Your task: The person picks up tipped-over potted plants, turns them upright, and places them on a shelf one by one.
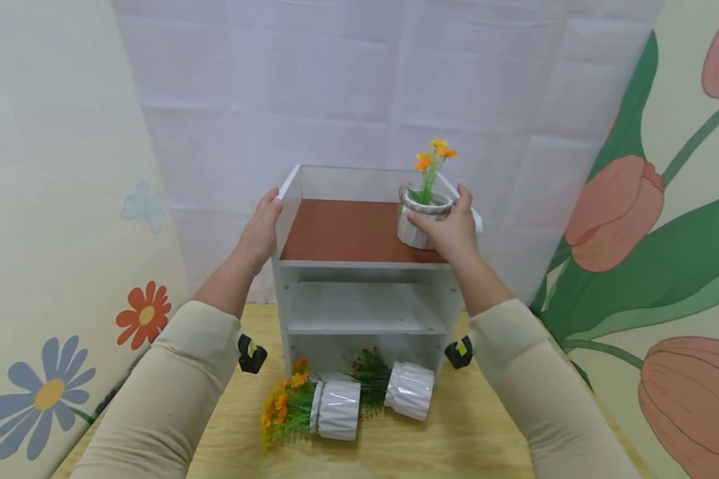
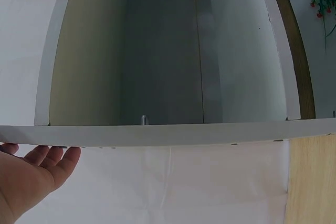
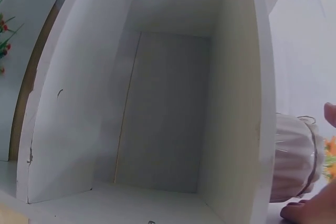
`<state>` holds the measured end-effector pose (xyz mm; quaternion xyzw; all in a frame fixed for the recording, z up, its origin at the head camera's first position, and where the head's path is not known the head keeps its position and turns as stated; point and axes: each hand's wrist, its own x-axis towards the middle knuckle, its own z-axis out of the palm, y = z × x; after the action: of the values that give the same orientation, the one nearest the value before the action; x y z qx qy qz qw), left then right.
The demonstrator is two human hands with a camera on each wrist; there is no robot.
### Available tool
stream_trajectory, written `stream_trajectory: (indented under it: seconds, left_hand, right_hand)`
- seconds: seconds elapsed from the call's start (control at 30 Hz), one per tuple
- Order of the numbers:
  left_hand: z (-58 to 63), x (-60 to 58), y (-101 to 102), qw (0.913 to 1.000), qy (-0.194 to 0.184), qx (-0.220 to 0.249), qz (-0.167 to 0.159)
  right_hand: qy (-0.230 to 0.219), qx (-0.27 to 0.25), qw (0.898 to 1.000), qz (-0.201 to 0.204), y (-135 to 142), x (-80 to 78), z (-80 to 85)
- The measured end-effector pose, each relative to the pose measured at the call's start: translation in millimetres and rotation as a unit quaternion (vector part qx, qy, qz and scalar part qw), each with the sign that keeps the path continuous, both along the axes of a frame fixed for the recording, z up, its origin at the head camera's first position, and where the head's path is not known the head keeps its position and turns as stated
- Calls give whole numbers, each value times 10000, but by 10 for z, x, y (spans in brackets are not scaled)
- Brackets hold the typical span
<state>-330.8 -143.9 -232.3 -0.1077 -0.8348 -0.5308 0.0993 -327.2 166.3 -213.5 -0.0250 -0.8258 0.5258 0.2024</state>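
Observation:
A white ribbed flower pot [image 1: 412, 229] with orange flowers [image 1: 434, 156] stands upright at the right end of the brown top of a white shelf unit [image 1: 365, 265]. My right hand [image 1: 455, 229] holds this pot, thumb across its front and the fingers toward its right side. In the right wrist view, the same pot [image 3: 295, 156] has a thin cord round its rim, with the fingertips on either side of it. My left hand [image 1: 260, 229] rests against the outside of the unit's left panel [image 1: 289, 206]. The left wrist view has its fingers [image 2: 65, 163] along the panel's outer face.
Two more white pots lie on their sides on the wooden table [image 1: 455, 439]: one with orange flowers [image 1: 338, 410], one with dark greenery and small red blooms [image 1: 410, 391]. The unit has a middle shelf [image 1: 365, 307]. A white cloth [image 1: 335, 86] hangs behind, with flower-painted walls either side.

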Motion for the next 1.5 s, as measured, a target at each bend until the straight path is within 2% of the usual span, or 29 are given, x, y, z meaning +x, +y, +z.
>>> stream_trajectory:
  seconds: [0.6, 0.97, 1.27, 1.5]
  left_hand:
    - [6, -22, -19, 10000, 67, 39, -2]
    - [8, -31, -41, 9999, 88, 89, 2]
    - [26, 13, -40, 10000, -9, 36, 21]
    - [49, 13, -57, 10000, 25, 72, 44]
  right_hand:
    - [-192, 258, 9990, 297, 43, 209, 10]
    - [-191, 279, 9986, 413, 46, 239, 3]
    - [-315, 344, 9975, 532, 47, 280, -44]
    - [-173, 393, 9969, 661, 59, 325, -60]
